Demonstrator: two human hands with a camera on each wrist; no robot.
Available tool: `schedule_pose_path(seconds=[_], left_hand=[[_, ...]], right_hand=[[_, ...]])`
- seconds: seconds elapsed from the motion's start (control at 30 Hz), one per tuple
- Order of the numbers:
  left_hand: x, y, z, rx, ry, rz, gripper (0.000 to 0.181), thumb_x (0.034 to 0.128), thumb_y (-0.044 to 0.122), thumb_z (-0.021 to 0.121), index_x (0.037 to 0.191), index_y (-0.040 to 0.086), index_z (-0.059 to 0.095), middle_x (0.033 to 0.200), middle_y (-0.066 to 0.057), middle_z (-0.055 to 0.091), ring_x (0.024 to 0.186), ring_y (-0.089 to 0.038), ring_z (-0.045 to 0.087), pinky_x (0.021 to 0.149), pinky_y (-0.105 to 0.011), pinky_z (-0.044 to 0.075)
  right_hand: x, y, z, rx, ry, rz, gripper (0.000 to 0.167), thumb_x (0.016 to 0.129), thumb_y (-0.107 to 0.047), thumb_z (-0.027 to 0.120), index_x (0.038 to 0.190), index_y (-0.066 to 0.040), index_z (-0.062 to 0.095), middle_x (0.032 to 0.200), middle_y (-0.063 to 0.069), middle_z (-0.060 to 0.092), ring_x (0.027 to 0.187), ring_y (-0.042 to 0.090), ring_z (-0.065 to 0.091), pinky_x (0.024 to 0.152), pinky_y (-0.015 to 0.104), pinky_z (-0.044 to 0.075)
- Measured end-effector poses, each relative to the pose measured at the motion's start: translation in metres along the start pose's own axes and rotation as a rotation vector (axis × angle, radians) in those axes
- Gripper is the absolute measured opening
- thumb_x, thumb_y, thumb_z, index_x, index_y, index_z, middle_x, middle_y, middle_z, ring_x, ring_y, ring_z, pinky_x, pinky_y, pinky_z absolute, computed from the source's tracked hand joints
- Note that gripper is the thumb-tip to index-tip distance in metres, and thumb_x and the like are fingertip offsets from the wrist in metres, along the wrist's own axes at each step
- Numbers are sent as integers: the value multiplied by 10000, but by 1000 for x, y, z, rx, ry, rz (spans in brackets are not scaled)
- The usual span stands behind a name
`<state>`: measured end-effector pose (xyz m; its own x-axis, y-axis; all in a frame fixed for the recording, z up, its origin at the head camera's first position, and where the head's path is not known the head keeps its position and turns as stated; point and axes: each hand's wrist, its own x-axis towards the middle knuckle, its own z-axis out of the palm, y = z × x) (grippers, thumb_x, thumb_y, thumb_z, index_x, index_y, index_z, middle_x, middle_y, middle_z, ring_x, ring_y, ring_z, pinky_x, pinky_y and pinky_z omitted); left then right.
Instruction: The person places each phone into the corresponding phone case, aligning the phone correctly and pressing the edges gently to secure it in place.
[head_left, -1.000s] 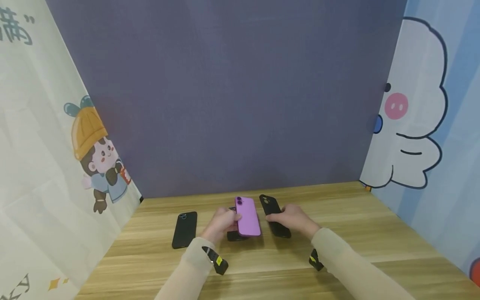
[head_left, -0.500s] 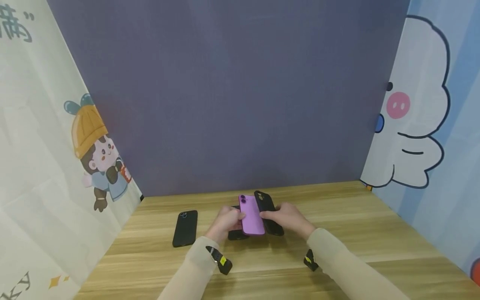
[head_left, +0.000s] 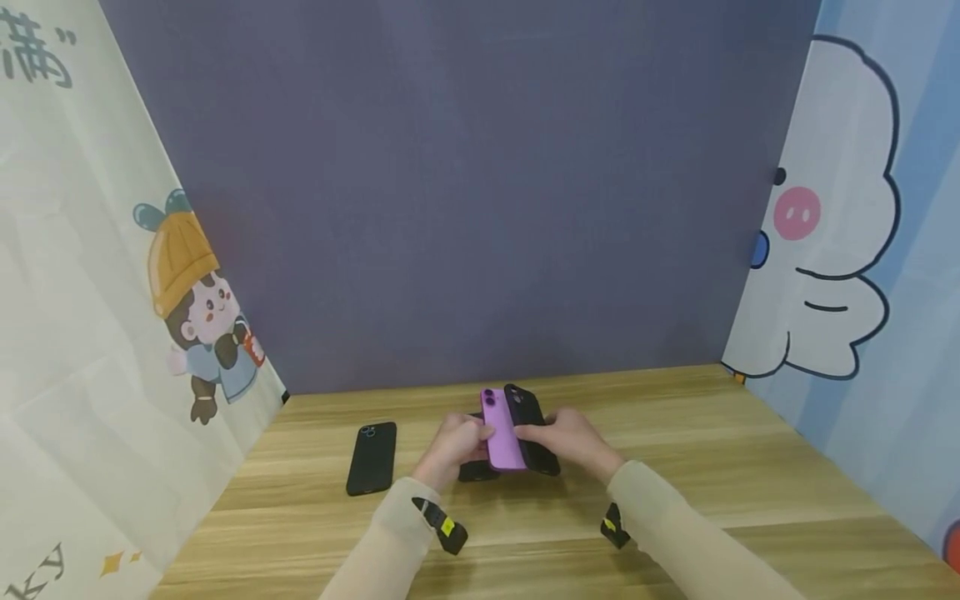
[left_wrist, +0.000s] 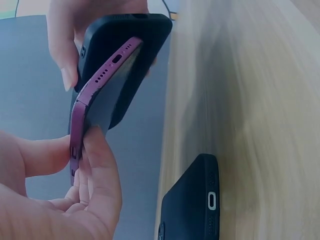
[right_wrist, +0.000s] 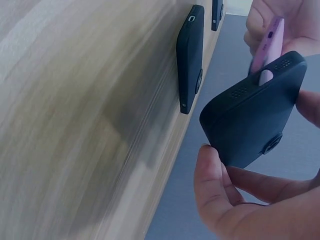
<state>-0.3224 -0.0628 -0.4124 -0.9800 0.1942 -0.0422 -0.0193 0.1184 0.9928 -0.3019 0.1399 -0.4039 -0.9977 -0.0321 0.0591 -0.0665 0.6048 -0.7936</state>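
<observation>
My left hand (head_left: 453, 442) pinches a purple phone (head_left: 501, 437) by its left edge, thumb on the back, above the table. My right hand (head_left: 573, 437) grips a black phone case (head_left: 531, 412) by its right side. In the head view the case overlaps the phone's right part. The left wrist view shows the phone (left_wrist: 77, 120) tilted, its far edge within the hollow of the case (left_wrist: 145, 25), and its near edge outside. From the right wrist view, the outer back of the case (right_wrist: 250, 125) is seen, with a round camera ring.
On the wooden table (head_left: 675, 492) a phone in a black case (head_left: 372, 458) lies at the left. Another black-cased phone (head_left: 477, 473) lies beneath the left hand, partly hidden. A dark panel (head_left: 480, 200) stands behind the table, with printed sheets at both sides.
My right hand has brought the black case leftward from beside the phone onto its right part. The purple phone has shifted slightly right. Both phones on the table have stayed put.
</observation>
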Motion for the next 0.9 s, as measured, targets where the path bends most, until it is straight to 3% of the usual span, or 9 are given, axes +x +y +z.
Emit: schedule_pose_path(seconds=[0.53,0.7,0.9], left_hand=[[-2,0,5,-20,-22,30,275,967,7,581,1152,-196,580,976,-212,713,782,-210,702,820,-419,598],[-4,3,6,-33,-10,27,277,964,11,594,1158,-187,572,979,-209,713,779,-205,702,804,-405,602],[-3,3,6,-57,-18,22,279,967,1,586,1169,-188,550,991,-224,708,769,-198,697,794,-393,603]], right_hand=[[3,5,6,99,5,-14,664,792,-562,806,1072,32,707,909,73,708,808,182,619,686,327,508],[3,8,4,244,-32,-8,702,842,-487,802,1219,83,643,985,122,722,824,214,684,766,391,571],[5,15,3,446,-34,3,596,922,-275,764,1340,97,557,1010,187,689,781,273,686,682,447,603]])
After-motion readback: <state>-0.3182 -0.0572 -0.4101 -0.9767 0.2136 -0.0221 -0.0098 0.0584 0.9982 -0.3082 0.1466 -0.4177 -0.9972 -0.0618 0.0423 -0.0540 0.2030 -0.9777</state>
